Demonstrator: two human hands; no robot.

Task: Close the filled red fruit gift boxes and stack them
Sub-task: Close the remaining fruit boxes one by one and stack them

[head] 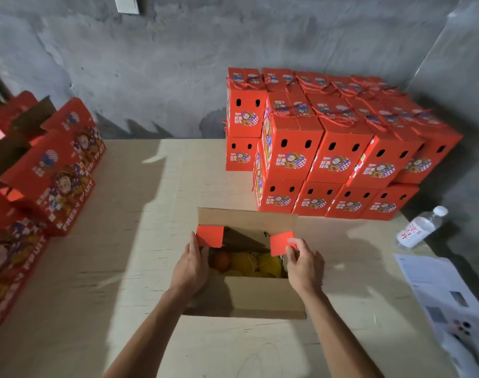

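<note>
Open box [246,293]: near centre of the table [123,268], two brown long flaps spread, one far, one near; fruit [243,261] shows inside.
My left hand [190,264]: fingers straight, pressing the left red side flap [209,236].
My right hand [305,266]: thumb and fingers pinch the right red side flap [282,242].
Closed boxes [336,148]: stacked far right, two layers; total uncountable.
Unclosed boxes [50,170]: left edge, several.
Water bottle [421,227]: one, lying right.
Papers [448,304]: near right.
</note>
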